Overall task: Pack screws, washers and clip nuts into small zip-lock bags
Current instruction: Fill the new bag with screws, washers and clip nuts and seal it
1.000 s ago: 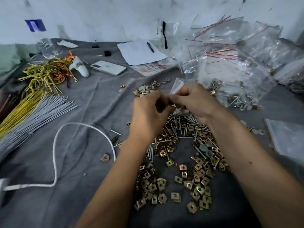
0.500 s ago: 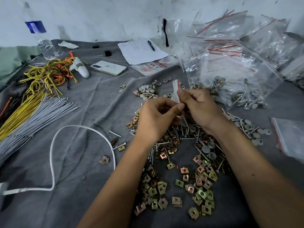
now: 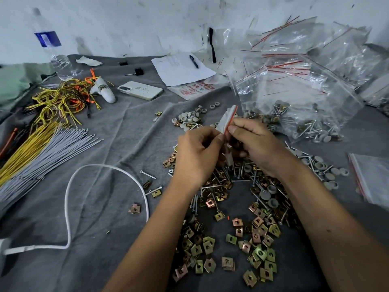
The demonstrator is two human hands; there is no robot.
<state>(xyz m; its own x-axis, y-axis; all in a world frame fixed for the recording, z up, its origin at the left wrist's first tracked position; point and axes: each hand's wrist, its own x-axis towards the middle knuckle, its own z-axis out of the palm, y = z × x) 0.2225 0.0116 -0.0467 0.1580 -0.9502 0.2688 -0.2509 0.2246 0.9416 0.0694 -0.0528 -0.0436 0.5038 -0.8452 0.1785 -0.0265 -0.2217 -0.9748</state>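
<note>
- While my left hand (image 3: 197, 153) pinches the small zip-lock bag (image 3: 226, 123) from its side, it has risen clear of the clip nuts (image 3: 248, 245).
- Right hand (image 3: 255, 144) fingers now pinch its red seal; I judge sealing under way.

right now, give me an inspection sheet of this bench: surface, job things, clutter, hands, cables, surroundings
surface: creased grey cloth
job things: small zip-lock bag held between both hands; clip nuts, screws and washers loose on the cloth; filled bags at right
clutter: phone, pen on paper, water bottle
hands: left hand and right hand pinch the bag
cables: white cord, yellow wires, grey ties
surroundings: scuffed white wall
</note>
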